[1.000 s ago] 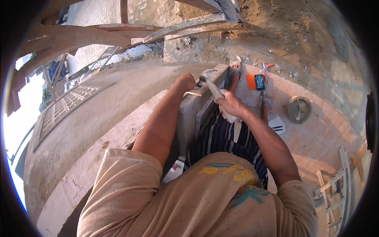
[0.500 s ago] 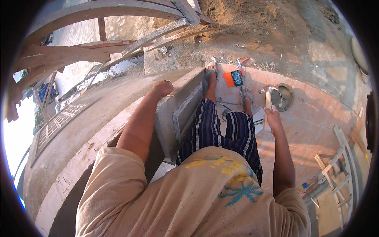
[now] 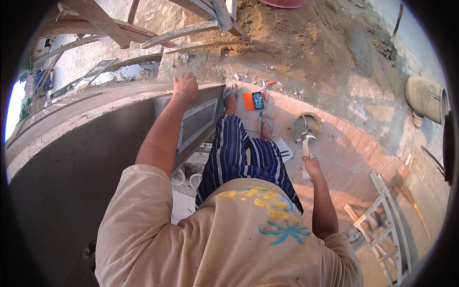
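Observation:
My right hand [image 3: 311, 167] is wrapped round the light wooden handle of a claw hammer [image 3: 305, 152], held out to the right of my striped shorts. The hammer's metal head points away from me, overlapping the near rim of a round bucket [image 3: 317, 119]. My left hand [image 3: 185, 87] is at the top of a grey cement wall [image 3: 110, 124], with its fingers bent. Whatever those fingers may hold is hidden. Just below that hand, a framed rectangular panel [image 3: 197, 123] is set in the wall's side.
Near my sandalled feet lie an orange-and-black tray [image 3: 257, 100] and red-handled pliers [image 3: 270, 83]. Wooden beams [image 3: 181, 33] cross the upper left. A wooden frame [image 3: 382, 229] and a broom [image 3: 412, 198] lie at right, with a barrel-like container [image 3: 424, 99] beyond. Sandy soil [image 3: 306, 43] fills the far side.
My view has swung, so the floor things appear further left. The hammer has dropped lower in view, still in my right hand. My left hand appears higher, its fingers less tightly bunched.

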### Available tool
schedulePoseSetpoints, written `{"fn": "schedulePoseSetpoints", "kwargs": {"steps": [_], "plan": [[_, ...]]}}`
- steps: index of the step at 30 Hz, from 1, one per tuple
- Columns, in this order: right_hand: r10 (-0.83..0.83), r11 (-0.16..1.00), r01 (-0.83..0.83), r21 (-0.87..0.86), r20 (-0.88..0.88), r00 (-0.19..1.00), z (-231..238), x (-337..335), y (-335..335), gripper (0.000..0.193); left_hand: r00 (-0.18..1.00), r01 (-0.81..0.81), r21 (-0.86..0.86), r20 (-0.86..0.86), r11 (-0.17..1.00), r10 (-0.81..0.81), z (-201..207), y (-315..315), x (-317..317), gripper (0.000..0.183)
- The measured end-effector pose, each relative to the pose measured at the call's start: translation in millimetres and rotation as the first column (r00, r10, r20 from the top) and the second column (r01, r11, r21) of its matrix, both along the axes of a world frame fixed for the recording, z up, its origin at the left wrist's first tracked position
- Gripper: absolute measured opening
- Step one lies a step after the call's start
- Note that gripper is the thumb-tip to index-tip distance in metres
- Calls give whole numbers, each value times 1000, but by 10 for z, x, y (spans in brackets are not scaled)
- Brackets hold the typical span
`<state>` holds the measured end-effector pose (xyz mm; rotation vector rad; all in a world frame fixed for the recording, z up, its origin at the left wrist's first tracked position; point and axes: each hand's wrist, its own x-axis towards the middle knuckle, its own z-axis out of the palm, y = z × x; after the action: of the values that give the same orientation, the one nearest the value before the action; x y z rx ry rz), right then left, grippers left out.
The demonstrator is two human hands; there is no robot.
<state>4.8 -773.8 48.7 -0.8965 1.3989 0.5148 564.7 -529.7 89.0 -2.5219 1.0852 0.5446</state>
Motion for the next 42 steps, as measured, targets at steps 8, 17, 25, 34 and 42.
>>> {"fn": "schedulePoseSetpoints", "kwargs": {"steps": [8,17,25,34,42], "plan": [[284,958,-285,7,-132,950,-68,-54,-319,25,837,-427,-603,-546,674,42,167,257,-1978,37],[588,787,-610,-89,-189,786,-46,512,-654,33,552,-494,19,-766,869,331,53,1754,-3497,47],[673,719,-681,-137,-106,732,-129,847,-302,39,461,-685,162,-658,710,596,85,2961,-3849,50],[756,654,-756,22,-7,654,59,441,942,28,304,-850,-8,-824,526,478,-45,3411,-5028,42],[854,488,-871,-56,238,463,476,-34,2061,42,157,-906,105,-817,411,555,-464,4598,-6372,38]]}}
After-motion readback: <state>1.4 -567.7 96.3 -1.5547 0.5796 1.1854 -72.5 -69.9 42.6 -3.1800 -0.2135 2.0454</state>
